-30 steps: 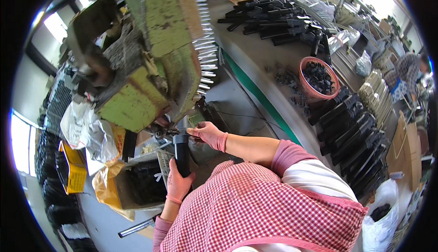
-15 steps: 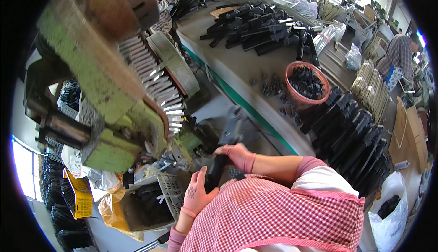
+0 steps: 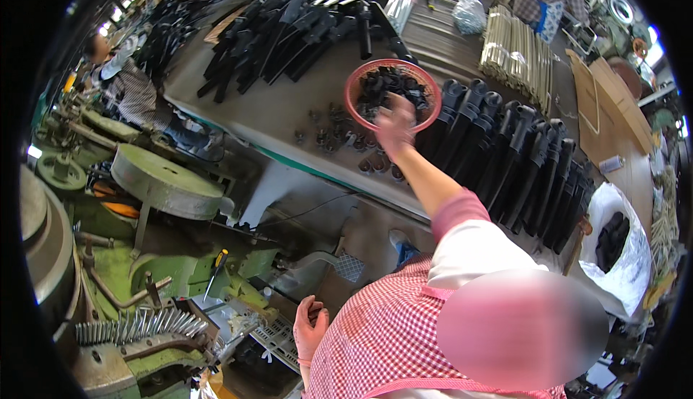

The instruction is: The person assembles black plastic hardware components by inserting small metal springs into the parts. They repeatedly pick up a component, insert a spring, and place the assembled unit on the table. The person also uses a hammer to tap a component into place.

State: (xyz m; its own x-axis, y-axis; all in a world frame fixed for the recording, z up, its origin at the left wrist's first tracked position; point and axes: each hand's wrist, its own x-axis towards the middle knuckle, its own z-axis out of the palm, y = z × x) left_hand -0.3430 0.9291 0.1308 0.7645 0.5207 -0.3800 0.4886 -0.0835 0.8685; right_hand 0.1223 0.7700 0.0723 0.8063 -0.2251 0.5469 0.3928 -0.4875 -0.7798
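My right hand (image 3: pixel 395 126) reaches out over the near rim of a round pink plastic basket (image 3: pixel 352 85). Motion smears its fingers, so their grip does not show. Inside the basket lies a heap of small black parts (image 3: pixel 393 83). More small dark parts (image 3: pixel 333 130) are scattered on the table just left of it. Close to my body at the lower middle is my left hand (image 3: pixel 309 329), its fingers curled in. Something dark shows between those fingers, too small to name.
Black tubes with rounded ends (image 3: pixel 498 146) stand in a row right of the basket; more black pieces (image 3: pixel 289 34) are piled at the back. A green machine with metal spikes (image 3: pixel 144 327) occupies the lower left. A white sack (image 3: pixel 621 247) stands at right; a person (image 3: pixel 133 96) works far left.
Both hands have left the black tube they held, which I cannot pick out now. My right hand has swung out to the basket; my left stays low. The view has turned toward the table.
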